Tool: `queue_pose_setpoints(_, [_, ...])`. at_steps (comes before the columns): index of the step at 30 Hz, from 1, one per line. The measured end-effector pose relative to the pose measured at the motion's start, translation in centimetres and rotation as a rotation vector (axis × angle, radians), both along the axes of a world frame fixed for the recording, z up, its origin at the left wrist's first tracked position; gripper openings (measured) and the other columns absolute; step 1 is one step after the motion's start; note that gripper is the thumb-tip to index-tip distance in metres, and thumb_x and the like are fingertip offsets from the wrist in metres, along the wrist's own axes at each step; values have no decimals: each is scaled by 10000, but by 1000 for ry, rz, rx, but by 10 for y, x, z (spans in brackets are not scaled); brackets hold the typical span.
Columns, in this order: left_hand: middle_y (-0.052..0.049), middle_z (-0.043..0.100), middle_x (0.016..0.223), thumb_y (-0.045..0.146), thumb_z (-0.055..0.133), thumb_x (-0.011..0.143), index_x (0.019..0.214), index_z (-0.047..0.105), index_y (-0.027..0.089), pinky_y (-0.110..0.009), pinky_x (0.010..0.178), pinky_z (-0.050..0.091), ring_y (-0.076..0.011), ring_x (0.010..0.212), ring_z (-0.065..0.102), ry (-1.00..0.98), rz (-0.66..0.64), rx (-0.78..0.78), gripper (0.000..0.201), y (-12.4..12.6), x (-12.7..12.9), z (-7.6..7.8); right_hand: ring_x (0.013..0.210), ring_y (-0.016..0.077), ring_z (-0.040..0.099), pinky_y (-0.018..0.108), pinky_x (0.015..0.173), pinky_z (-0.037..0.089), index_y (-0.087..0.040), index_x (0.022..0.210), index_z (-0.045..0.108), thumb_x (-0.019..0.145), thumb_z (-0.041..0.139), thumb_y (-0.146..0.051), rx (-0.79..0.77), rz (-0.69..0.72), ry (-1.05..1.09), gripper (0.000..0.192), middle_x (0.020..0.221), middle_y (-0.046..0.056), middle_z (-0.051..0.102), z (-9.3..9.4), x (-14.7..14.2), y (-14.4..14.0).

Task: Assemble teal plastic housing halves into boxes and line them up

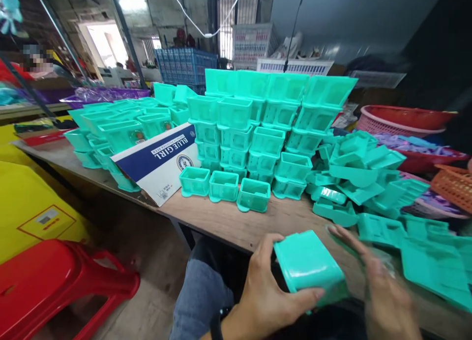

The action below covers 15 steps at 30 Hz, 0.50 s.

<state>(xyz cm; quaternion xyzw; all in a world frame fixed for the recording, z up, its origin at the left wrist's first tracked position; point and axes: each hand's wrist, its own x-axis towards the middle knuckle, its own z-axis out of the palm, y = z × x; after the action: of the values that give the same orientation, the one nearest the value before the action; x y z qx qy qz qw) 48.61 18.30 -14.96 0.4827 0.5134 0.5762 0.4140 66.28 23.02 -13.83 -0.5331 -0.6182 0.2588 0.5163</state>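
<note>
My left hand [263, 291] is closed around a turquoise plastic box [306, 259], thumb on the near side and fingers on the far left edge. The box is tilted, with a smooth glossy face turned up. To its right, my right hand [387, 286] is somewhat blurred, its fingers stretched out and apart from the box. Beyond the hands, a row of small open turquoise boxes [253, 195] stands on the wooden table [221, 219]. Behind it rise stacks of the same boxes [236, 133]. Loose turquoise parts [368, 173] lie heaped on the right.
A cardboard panel [158, 163] leans between the stacks and more turquoise boxes [118, 133] at left. Red and pink baskets [401, 119] and an orange basket [455, 185] stand right. A red stool [55, 281] is at lower left. Another person [40, 65] is at far left.
</note>
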Motion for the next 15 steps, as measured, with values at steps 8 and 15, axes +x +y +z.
queue_pose_setpoints(8, [-47, 677, 1073, 530, 972, 586, 1244, 445, 210, -266, 828, 528, -175, 927, 625, -650, -87, -169, 902, -2, 13, -21, 1122, 412, 734, 556, 954, 590, -152, 1242, 730, 810, 463, -910, -421, -78, 744, 912, 1003, 150, 823, -13, -42, -3])
queue_pose_setpoints(15, [-46, 671, 1110, 373, 917, 618, 1235, 423, 235, -343, 892, 560, -228, 1000, 659, -201, -114, -18, 802, -7, 1, -18, 1135, 345, 727, 476, 936, 577, -178, 1481, 583, 965, 249, -817, -88, -97, 347, 886, 1212, 154, 777, -37, -41, -11])
